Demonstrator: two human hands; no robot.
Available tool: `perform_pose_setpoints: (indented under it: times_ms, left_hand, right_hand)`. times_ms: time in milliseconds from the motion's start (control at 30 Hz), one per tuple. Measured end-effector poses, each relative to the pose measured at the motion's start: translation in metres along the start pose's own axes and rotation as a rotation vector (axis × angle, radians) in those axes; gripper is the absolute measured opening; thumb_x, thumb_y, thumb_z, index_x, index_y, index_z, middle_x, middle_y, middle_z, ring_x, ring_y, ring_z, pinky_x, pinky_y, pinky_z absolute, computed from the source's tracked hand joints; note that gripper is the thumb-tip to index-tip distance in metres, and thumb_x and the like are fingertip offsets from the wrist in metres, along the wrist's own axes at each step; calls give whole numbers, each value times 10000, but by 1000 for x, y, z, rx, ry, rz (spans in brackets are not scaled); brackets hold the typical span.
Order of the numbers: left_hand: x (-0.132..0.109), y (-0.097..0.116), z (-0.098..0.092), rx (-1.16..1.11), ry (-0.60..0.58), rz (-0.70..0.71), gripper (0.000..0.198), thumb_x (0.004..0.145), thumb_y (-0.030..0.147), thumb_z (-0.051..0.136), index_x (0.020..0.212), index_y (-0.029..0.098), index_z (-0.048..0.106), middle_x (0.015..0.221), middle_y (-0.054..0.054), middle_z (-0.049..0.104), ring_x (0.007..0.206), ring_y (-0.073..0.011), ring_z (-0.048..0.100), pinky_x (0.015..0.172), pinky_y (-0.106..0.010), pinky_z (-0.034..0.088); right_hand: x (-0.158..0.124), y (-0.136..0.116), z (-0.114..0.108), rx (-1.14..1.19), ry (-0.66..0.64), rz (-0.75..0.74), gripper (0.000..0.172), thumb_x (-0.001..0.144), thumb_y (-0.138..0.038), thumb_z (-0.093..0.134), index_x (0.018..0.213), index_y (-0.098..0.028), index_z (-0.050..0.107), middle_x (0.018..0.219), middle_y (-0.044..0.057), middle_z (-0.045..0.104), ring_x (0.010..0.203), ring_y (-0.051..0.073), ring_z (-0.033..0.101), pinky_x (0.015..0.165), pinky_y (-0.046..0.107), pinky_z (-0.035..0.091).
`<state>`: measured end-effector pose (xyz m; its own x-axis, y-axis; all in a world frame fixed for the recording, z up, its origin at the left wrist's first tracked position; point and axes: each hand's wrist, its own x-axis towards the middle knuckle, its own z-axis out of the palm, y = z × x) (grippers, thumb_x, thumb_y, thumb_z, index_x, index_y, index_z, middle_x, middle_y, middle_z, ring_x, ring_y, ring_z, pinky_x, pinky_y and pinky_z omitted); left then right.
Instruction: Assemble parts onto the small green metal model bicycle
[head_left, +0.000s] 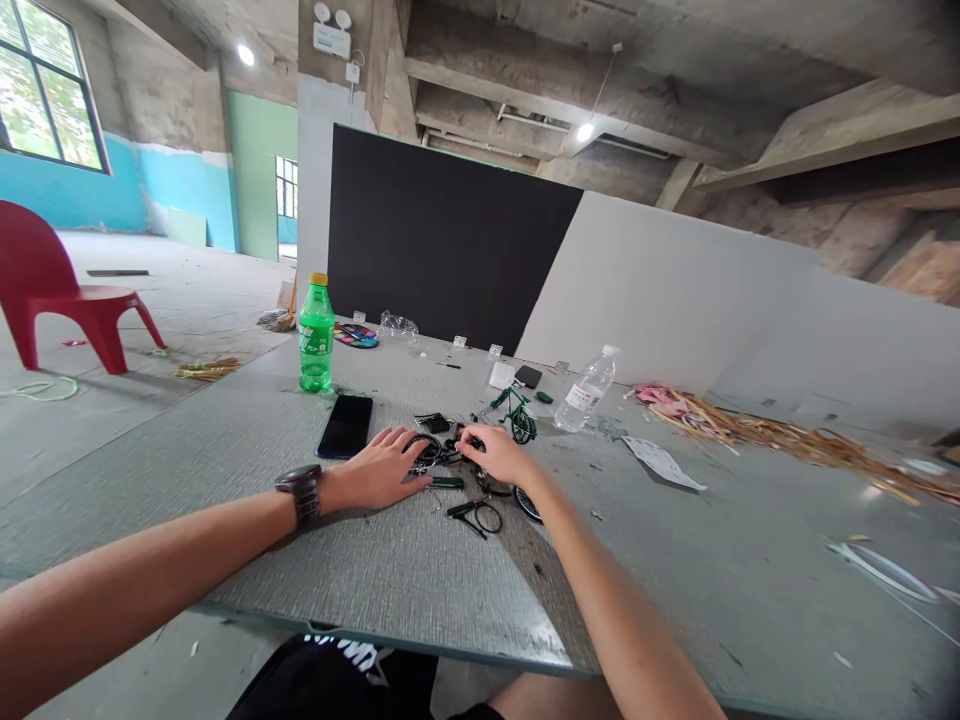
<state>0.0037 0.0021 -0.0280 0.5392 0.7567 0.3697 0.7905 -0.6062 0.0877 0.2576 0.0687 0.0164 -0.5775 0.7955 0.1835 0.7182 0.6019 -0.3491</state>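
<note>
My left hand [379, 468], with a black watch [300, 492] on its wrist, lies on the table with its fingers stretched out. Its fingertips reach a small black model wheel [427, 447], and a dark green strip-like part [448, 483] is by its thumb. My right hand [495, 452] is bent over a cluster of small black parts, fingers curled together; what they pinch, if anything, is hidden. Behind it stands a partly built green model bicycle [517, 415] with one wheel showing. Closer to me lie thin black parts [476, 516], and another wheel [526, 503] is partly covered by my right forearm.
A dark phone [346, 426] lies left of the parts, near an upright green bottle [316, 335]. A clear water bottle [587, 390] stands right of the model. A printed sheet [661, 463] lies farther right. Behind are a paint palette [356, 335] and a black panel [450, 240].
</note>
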Motion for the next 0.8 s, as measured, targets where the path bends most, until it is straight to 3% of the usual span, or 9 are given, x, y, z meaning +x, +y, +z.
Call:
perform_pose_setpoints:
  times_ms: [800]
  left_hand:
    - [1, -2, 0, -15, -17, -6, 641, 999, 619, 333, 1452, 178, 438, 1465, -168, 505, 1361, -338, 447, 1139, -495, 317]
  right_hand:
    - [0, 1, 1, -1, -13, 13, 252, 944, -459, 569, 959, -236, 685, 1037, 75, 724, 975, 247, 637, 865, 359, 456]
